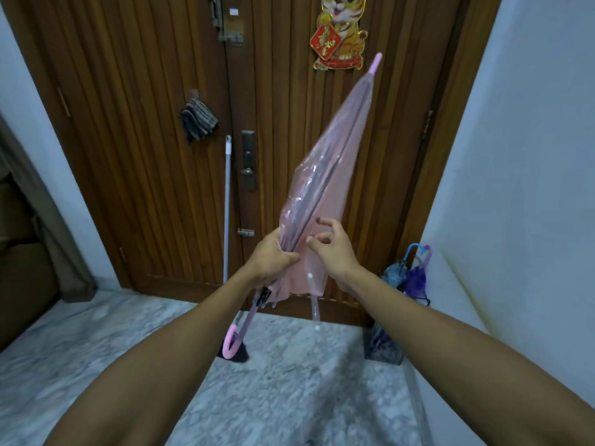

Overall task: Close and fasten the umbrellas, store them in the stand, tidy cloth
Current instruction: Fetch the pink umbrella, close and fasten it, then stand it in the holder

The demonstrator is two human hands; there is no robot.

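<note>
While the pink umbrella (325,188) is held tip-up and tilted right before the door (145,91), the head view shows the left hand (273,257) closed around the gathered canopy just above the shaft. The right hand (335,249) is partly open, fingers curled at the loose folds, gripping nothing firmly. The strap (315,309) hangs free below. Judged step: fastening. Next move calls for wrapping the folds, then catching the strap. The stand (384,344), lower right, holds two umbrellas.
</note>
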